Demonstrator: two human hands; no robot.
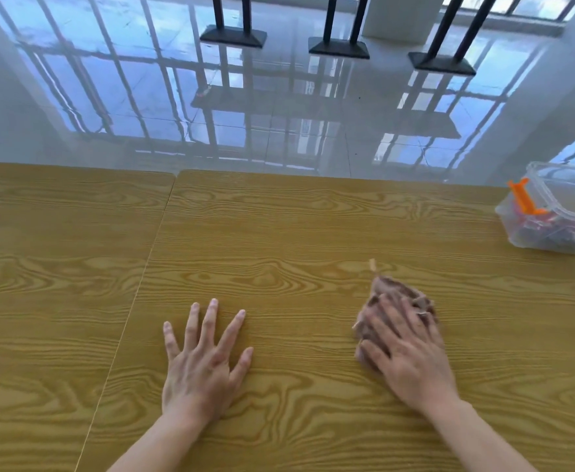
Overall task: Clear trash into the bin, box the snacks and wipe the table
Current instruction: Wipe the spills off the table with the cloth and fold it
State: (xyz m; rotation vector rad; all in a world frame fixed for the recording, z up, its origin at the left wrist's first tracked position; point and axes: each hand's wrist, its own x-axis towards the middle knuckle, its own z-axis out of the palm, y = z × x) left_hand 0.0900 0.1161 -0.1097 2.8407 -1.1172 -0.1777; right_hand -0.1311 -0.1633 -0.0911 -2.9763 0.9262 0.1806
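My right hand (405,352) presses flat on a crumpled brownish-pink cloth (395,294) on the wooden table (279,233); the hand and cloth look blurred. The cloth shows past my fingertips and to their left. My left hand (200,362) lies flat on the table with its fingers spread, holding nothing, left of the cloth. A clear plastic box (551,216) with an orange clip (522,199) stands at the table's right edge, with colourful wrapped snacks inside.
A seam (156,240) runs between two tabletops on the left. Beyond the far table edge is glossy white floor with black table bases (338,47). A small tan scrap (372,265) lies just beyond the cloth.
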